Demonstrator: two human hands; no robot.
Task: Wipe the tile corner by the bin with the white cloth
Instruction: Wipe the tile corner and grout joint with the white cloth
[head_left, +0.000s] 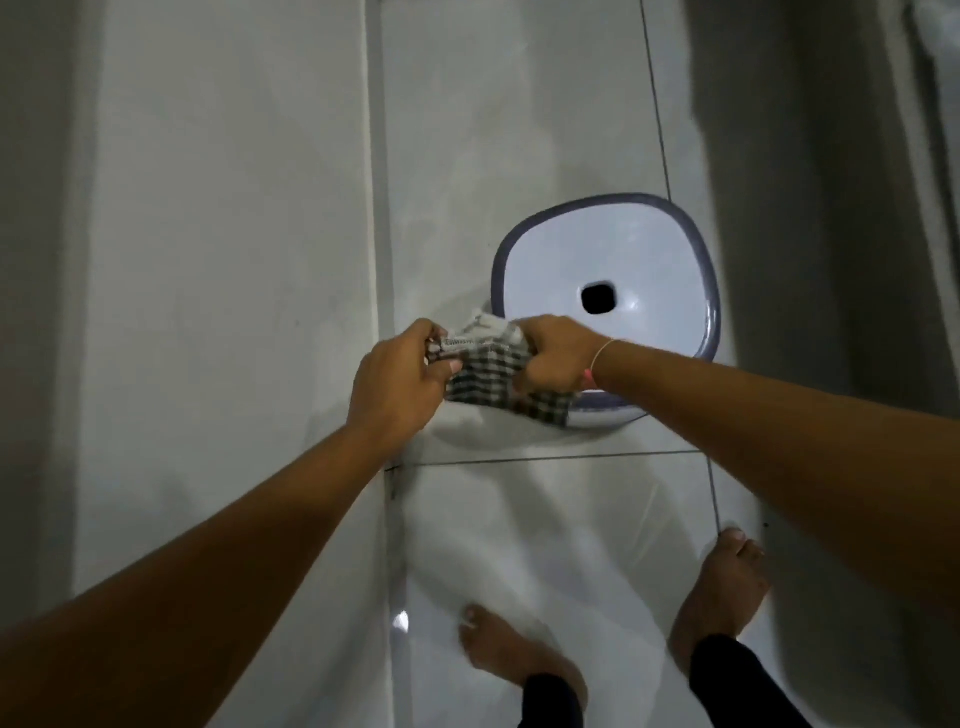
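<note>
A white cloth with a dark check pattern (491, 371) is bunched between both hands, held in the air above the floor. My left hand (402, 382) grips its left end, and my right hand (553, 358) grips its right end. Just behind the cloth stands the bin (670, 249), white with a purple-grey rim and a small dark hole in its lid. The cloth and my right hand cover part of the bin's near-left edge. The tile corner (400, 462), where the floor meets the wall base, lies below my left wrist.
A white wall (223, 260) runs down the left side, with a grey skirting strip (379, 208). Glossy white floor tiles (545, 519) with dark grout lines spread below. My two bare feet (719, 587) stand at the bottom. A grey surface (831, 182) rises on the right.
</note>
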